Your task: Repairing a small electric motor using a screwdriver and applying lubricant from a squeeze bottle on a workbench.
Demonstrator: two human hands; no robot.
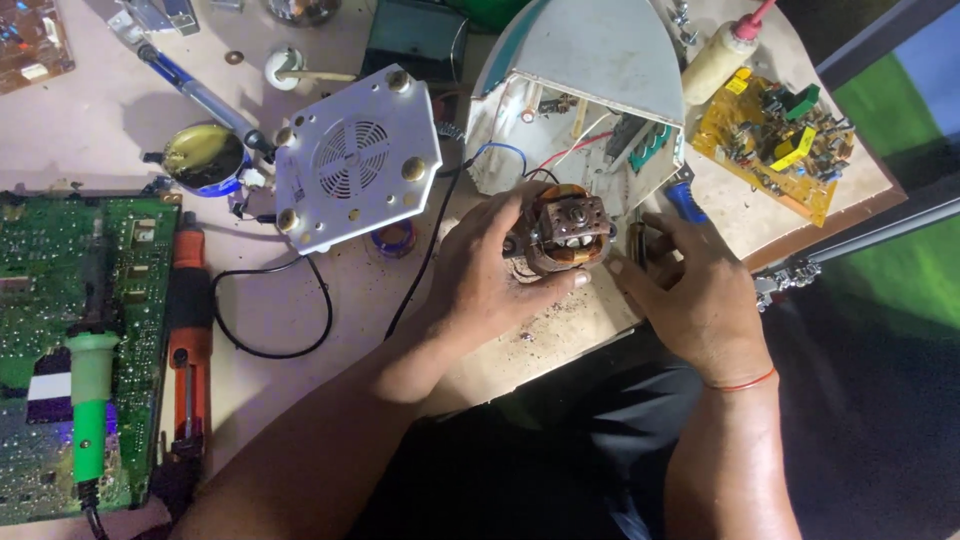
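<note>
Small motor sits clasped in the left hand grip.

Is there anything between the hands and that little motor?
No. The left hand already grips the motor, and the right hand rests beside it holding a screwdriver, with nothing in between.

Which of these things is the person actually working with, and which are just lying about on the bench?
In use:
left hand gripping the small motor
right hand beside it
opened white housing, wires leading toward the motor

Lying about:
green circuit board
yellow circuit board
white vented cover
orange tool
green-handled soldering iron
</note>
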